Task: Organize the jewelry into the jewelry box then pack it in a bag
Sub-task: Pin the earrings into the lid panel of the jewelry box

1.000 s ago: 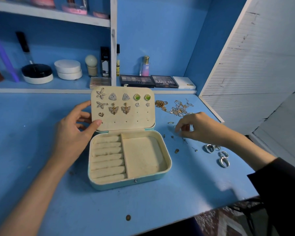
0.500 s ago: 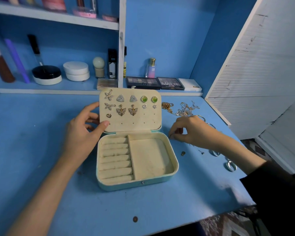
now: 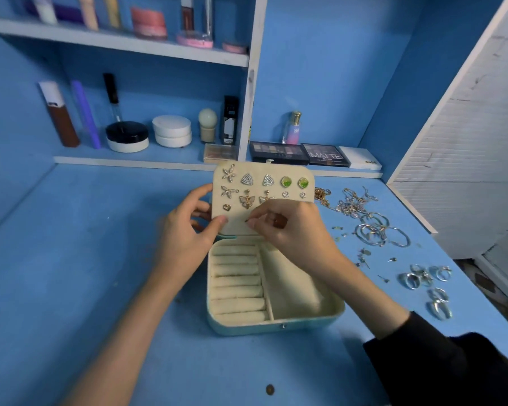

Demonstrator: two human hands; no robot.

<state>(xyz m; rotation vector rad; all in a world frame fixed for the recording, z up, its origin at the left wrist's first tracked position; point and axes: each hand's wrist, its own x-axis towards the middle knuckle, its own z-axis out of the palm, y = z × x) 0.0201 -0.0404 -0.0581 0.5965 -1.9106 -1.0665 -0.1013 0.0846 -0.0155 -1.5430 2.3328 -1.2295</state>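
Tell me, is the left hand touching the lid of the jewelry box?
Touching. The head view shows the left hand gripping the lid by its left edge. The thumb presses on the front and the fingers curl behind it.

One jewelry box (image 3: 276,326), eleven earrings (image 3: 268,180) on show.
Pinned to its lid (image 3: 234,218): two flower earrings (image 3: 228,172), two triangle earrings (image 3: 247,179), two green earrings (image 3: 286,181), two butterfly earrings (image 3: 247,200), two tiny silver studs (image 3: 302,195) and one heart earring (image 3: 226,207); seven ring rolls (image 3: 236,293) in the base; one more small piece (image 3: 246,220) pinched in the right hand (image 3: 294,230); rings (image 3: 412,279) and hoops (image 3: 373,232) on the counter (image 3: 100,259) blur beyond counting.
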